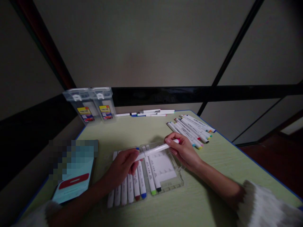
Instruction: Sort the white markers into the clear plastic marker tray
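A white marker (pixel 157 149) with a pink end is held slantwise between both hands above an open clear plastic case (pixel 181 183). My left hand (pixel 124 162) pinches its left end, and my right hand (pixel 182 148) grips it near the pink end. Below, several white markers (pixel 130 188) lie side by side in the left half of the case, partly hidden by my left hand. In the right half are a marker with a green end (pixel 150 176) and one with a black end (pixel 156 175), beside a white insert (pixel 167 167).
Two upright clear marker boxes (pixel 94 105) with yellow labels stand at the back left. Several loose markers (pixel 156 113) lie along the back edge, and a pile of markers (pixel 191 129) sits at the right. A phone or tablet (pixel 78 173) with a lit screen rests at the left.
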`<state>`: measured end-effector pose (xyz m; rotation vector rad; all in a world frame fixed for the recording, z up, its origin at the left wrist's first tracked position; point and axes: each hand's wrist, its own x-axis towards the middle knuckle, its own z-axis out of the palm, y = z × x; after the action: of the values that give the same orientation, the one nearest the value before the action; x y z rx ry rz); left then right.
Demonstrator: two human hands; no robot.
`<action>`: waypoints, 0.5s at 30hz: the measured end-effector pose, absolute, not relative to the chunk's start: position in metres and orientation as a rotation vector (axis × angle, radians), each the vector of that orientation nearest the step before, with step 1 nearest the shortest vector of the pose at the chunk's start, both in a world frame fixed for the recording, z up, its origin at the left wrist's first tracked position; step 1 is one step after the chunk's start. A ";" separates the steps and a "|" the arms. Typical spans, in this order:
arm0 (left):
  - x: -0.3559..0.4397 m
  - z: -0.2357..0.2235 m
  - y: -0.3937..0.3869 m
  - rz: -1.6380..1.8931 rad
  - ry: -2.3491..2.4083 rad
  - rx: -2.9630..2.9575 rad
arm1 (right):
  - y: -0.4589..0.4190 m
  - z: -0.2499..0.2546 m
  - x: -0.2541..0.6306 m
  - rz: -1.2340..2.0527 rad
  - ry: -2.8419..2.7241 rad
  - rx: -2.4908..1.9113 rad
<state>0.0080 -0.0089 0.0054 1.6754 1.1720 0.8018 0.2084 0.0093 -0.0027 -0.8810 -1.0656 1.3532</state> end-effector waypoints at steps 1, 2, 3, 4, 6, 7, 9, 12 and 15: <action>0.008 0.005 -0.009 0.804 1.173 1.677 | 0.009 -0.003 0.208 1.352 -1.070 -0.868; 0.007 0.004 -0.009 0.812 1.175 1.673 | 0.009 -0.002 0.208 1.352 -1.075 -0.854; 0.007 0.003 -0.008 0.819 1.177 1.663 | 0.008 -0.002 0.208 1.351 -1.079 -0.840; 0.007 0.002 -0.008 0.822 1.181 1.648 | 0.008 -0.002 0.208 1.354 -1.082 -0.823; 0.006 0.000 -0.008 0.822 1.194 1.613 | 0.007 -0.001 0.208 1.369 -1.073 -0.782; 0.005 -0.001 -0.008 0.818 1.198 1.601 | 0.007 -0.001 0.208 1.381 -1.060 -0.758; 0.005 -0.003 -0.008 0.816 1.192 1.597 | 0.007 -0.001 0.208 1.411 -1.026 -0.719; 0.005 -0.002 -0.008 0.818 1.175 1.598 | 0.007 -0.001 0.208 1.452 -0.988 -0.695; 0.005 -0.001 -0.007 0.813 1.191 1.634 | 0.007 0.001 0.208 1.458 -0.972 -0.696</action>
<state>0.0053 -0.0072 -0.0005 1.6341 1.1912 0.8127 0.2083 0.0071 0.0005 -0.6962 -0.9718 1.4580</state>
